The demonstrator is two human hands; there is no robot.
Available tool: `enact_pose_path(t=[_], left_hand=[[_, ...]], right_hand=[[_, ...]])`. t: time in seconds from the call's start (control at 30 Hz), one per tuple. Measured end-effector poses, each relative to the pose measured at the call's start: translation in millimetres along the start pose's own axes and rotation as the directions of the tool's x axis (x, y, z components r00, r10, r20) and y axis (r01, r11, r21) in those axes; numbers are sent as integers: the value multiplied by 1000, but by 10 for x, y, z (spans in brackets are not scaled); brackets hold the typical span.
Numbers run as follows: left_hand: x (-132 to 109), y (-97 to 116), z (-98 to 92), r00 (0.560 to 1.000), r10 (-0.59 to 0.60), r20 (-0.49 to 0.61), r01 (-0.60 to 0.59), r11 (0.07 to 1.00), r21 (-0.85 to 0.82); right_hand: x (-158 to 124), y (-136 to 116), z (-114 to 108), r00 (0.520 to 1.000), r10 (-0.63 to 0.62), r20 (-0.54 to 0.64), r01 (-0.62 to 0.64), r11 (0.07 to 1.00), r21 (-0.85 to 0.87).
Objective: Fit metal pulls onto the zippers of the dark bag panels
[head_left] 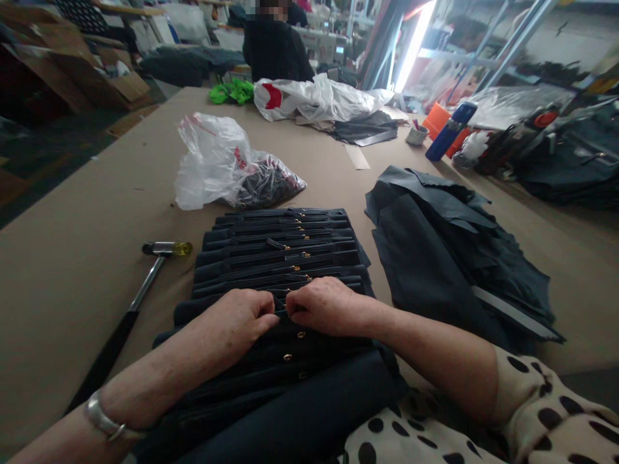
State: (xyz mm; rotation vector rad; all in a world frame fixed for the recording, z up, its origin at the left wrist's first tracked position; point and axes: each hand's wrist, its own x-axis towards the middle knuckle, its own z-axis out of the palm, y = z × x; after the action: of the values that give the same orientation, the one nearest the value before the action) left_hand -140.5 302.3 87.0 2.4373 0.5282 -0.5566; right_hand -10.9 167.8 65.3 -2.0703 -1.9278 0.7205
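A row of overlapping dark zipper strips with gold pulls point(283, 251) lies on the brown table point(87, 258) in front of me. My left hand point(236, 319) and my right hand point(322, 306) rest side by side on the nearest strips, fingers curled and pinched together at one zipper between them. What exactly the fingertips pinch is hidden. A silver bracelet point(101, 419) is on my left wrist and a spotted sleeve point(541, 399) covers my right arm.
A hammer point(140, 290) lies left of the strips. Behind them sits a clear plastic bag of dark parts point(232, 171). Dark fabric pieces point(449, 251) are piled at the right. A white bag point(314, 96), a blue bottle point(449, 132) and a person in black point(275, 48) are at the far end.
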Motion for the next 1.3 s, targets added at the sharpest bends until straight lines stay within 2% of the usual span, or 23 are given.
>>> enact_pose_path(t=[0.4, 0.67, 0.77, 0.83, 0.9, 0.97, 1.03, 1.13, 1.2, 1.3], left_hand=[[-3, 53, 47, 1000, -15, 11, 15, 1000, -1], [25, -91, 39, 999, -7, -45, 9, 999, 32], [1, -108, 3, 995, -3, -99, 0, 1000, -30], [-30, -81, -31, 988, -17, -153, -7, 988, -157], [-68, -29, -61, 986, -85, -145, 15, 906, -423], [-102, 34, -72, 984, -164, -65, 69, 694, -717], [-119, 96, -57, 978, -209, 7, 104, 456, -884], [-103, 168, 2, 972, -236, 2, 62, 249, -966], [-77, 204, 43, 962, -271, 5, 45, 140, -989], [-37, 252, 84, 955, -294, 42, 40, -12, -999]], right_hand=[[43, -20, 0, 998, -61, 1, 61, 992, -108], [50, 10, 59, 999, -14, -33, 12, 996, -88], [41, 25, 28, 999, -24, -46, 23, 999, -30], [20, 12, -4, 995, -30, -98, 33, 999, 33], [-14, -36, -37, 980, -34, -194, 57, 992, 112], [-51, -114, -65, 950, -81, -303, 138, 975, 172], [-73, -205, -83, 897, -185, -401, 262, 954, 145], [-57, -306, -77, 827, -318, -464, 345, 938, -29], [-25, -334, -50, 809, -357, -467, 340, 932, -123], [11, -345, -4, 803, -365, -471, 319, 931, -178]])
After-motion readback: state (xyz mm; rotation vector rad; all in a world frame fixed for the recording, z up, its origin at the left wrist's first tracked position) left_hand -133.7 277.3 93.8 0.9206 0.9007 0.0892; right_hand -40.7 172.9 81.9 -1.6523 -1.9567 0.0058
